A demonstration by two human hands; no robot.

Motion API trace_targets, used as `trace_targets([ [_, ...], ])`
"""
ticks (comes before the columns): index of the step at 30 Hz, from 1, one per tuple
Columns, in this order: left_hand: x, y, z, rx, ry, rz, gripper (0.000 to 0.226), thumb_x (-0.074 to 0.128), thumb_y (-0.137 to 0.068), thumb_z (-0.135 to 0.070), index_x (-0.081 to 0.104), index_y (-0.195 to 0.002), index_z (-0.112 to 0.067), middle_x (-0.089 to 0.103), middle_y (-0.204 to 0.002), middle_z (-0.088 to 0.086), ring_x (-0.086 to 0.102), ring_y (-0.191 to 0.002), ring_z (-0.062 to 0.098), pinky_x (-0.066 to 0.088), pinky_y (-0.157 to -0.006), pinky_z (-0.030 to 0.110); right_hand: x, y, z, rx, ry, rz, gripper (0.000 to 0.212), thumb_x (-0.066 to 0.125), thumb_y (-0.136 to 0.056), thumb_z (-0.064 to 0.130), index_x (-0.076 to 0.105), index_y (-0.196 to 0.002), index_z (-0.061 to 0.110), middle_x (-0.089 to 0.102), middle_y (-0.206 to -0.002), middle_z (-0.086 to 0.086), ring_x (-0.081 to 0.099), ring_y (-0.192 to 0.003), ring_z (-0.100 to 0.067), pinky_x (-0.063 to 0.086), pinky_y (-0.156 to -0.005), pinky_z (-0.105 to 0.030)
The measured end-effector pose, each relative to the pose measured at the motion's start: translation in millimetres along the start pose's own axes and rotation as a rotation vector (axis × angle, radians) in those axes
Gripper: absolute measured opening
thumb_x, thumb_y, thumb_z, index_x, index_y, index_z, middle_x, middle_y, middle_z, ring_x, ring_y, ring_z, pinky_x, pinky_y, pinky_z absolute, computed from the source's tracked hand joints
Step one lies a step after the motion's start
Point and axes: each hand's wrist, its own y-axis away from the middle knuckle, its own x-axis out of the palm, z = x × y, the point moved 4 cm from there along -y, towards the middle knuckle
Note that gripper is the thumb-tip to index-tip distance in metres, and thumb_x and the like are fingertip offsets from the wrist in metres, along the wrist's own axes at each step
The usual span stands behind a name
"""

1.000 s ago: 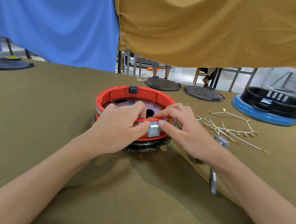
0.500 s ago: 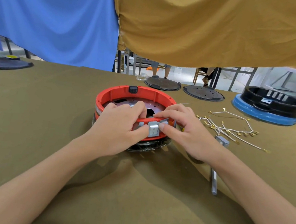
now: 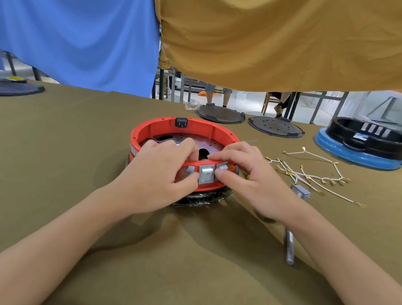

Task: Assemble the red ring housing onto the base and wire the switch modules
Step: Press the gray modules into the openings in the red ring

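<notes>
Both hands curl over the near rim of the red ring housing (image 3: 148, 128), which sits on the black base (image 3: 200, 198) mid-table: left hand (image 3: 160, 173) grips the wall, right hand (image 3: 247, 174) pinches beside the grey switch module (image 3: 206, 174), thumbs pressing it. Seating switches looks like the current step; next, push it flush, then fetch the white wire harness (image 3: 316, 174) and spare switch (image 3: 300, 191).

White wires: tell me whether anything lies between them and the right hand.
Nothing visible does. The white wires lie on open cloth just right of the right hand, which is busy at the switch module on the red ring housing.
</notes>
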Motion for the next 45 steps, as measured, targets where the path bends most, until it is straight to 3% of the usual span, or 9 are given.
trace_targets([
  [5,0,1,0,0.052,-0.075,-0.016,0.028,0.054,-0.076,-0.049,0.044,-0.092,-0.029,0.053,-0.073,-0.011,0.047,-0.069,0.008,0.035,-0.070,0.034,2,3,-1,-0.045,0.084,0.006,0.038,0.066,-0.091,0.025,0.058,-0.128,0.030,0.048,-0.127,0.015,0.032,-0.125,-0.003,0.025,-0.099,-0.006],
  [11,1,1,-1,0.055,-0.077,-0.025,0.028,0.054,-0.076,-0.050,0.042,-0.091,-0.030,0.052,-0.070,-0.012,0.048,-0.066,0.007,0.035,-0.069,0.033,3,0,-2,-0.065,0.120,-0.008,0.035,0.066,-0.092,0.025,0.058,-0.126,0.030,0.049,-0.123,0.015,0.032,-0.124,-0.004,0.025,-0.098,-0.006],
  [16,2,0,-3,0.033,-0.094,-0.024,0.026,0.054,-0.074,-0.043,0.041,-0.089,-0.025,0.052,-0.064,-0.007,0.050,-0.062,0.013,0.043,-0.068,0.040,7,-2,0,-0.102,0.183,-0.056,0.033,0.068,-0.090,0.021,0.059,-0.121,0.028,0.051,-0.119,0.012,0.033,-0.119,-0.006,0.027,-0.096,-0.008],
  [22,1,0,-4,0.065,-0.070,-0.022,0.024,0.055,-0.076,-0.040,0.042,-0.089,-0.025,0.052,-0.064,-0.008,0.050,-0.061,0.013,0.040,-0.063,0.036,8,-2,0,-0.120,0.229,-0.080,0.031,0.068,-0.089,0.024,0.058,-0.119,0.028,0.052,-0.117,0.013,0.034,-0.118,-0.005,0.026,-0.093,-0.005],
  [29,-7,2,6,0.060,0.003,-0.034,0.021,0.047,-0.085,-0.051,0.050,-0.087,-0.030,0.057,-0.073,-0.013,0.052,-0.071,0.006,0.039,-0.071,0.034,7,4,-1,-0.096,0.125,-0.083,0.032,0.058,-0.095,0.041,0.059,-0.126,0.031,0.051,-0.121,0.018,0.033,-0.122,0.001,0.022,-0.096,0.000],
  [38,1,-1,6,-0.001,0.023,-0.057,0.022,0.047,-0.087,-0.042,0.052,-0.075,-0.026,0.054,-0.060,-0.007,0.050,-0.065,0.010,0.038,-0.070,0.038,3,-4,3,0.004,0.057,-0.154,0.020,0.065,-0.092,0.033,0.070,-0.111,0.030,0.060,-0.110,0.016,0.040,-0.111,-0.003,0.024,-0.084,0.003],
  [45,-3,1,7,0.037,0.027,-0.051,0.020,0.046,-0.089,-0.048,0.054,-0.083,-0.031,0.059,-0.070,-0.011,0.051,-0.073,0.006,0.038,-0.075,0.036,4,3,5,-0.005,0.077,-0.147,0.029,0.060,-0.096,0.032,0.065,-0.124,0.029,0.057,-0.121,0.017,0.040,-0.120,0.002,0.027,-0.095,-0.004],
])
